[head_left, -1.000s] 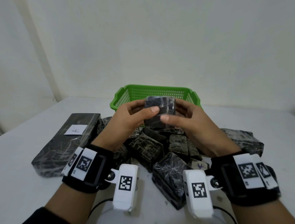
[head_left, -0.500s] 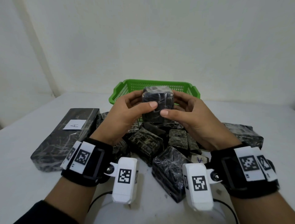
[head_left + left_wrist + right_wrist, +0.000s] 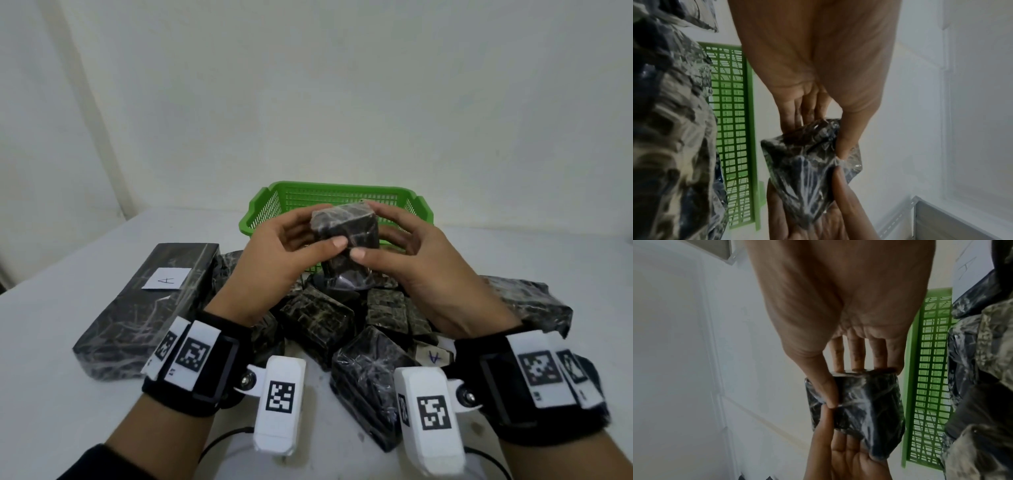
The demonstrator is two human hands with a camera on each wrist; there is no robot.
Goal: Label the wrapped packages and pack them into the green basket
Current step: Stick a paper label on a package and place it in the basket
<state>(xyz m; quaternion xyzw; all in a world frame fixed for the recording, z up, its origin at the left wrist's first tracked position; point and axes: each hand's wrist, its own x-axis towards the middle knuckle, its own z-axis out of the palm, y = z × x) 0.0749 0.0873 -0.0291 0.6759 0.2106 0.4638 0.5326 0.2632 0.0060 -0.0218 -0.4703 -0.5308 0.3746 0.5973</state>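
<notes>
A small dark package wrapped in clear film [image 3: 346, 233] is held in the air between both hands, just in front of the green basket [image 3: 263, 209]. My left hand [image 3: 294, 240] grips its left side, thumb on the near face. My right hand [image 3: 394, 243] grips its right side the same way. No label shows on the faces I can see. In the left wrist view the package [image 3: 809, 168] sits between the two thumbs, beside the basket [image 3: 750, 129]. The right wrist view shows the package [image 3: 857, 408] pinched by both hands, with the basket [image 3: 929, 369] to the right.
Several wrapped packages [image 3: 318, 318] lie heaped on the white table [image 3: 68, 394] below my hands. A long package with a white label marked A [image 3: 166, 279] lies at the left. Another A label [image 3: 433, 356] shows near my right wrist. A wall stands behind the basket.
Both hands have turned the small package between them, so another face points up. It stays in front of the basket.
</notes>
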